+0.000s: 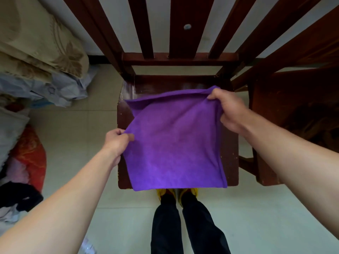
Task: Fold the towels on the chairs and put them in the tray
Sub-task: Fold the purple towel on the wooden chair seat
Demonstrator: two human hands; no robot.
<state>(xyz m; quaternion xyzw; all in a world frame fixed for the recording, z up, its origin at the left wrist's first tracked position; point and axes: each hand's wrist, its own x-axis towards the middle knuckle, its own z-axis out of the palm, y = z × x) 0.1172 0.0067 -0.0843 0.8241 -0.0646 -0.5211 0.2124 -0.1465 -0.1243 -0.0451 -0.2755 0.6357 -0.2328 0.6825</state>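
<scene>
Towel [174, 140] between both hands, over the chair seat [229, 153].
Left hand [117, 142] at its near-left edge, right hand [227, 110] at its far-right corner; a second chair [293, 110] right of the right hand.

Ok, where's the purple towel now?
The purple towel is mid-frame in the head view, over the wooden chair seat, gripped by the left hand and right hand.

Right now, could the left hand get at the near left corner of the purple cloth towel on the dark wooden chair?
Probably yes: the left hand pinches the purple towel at its left edge; nothing lies between, though it must let go first.
</scene>
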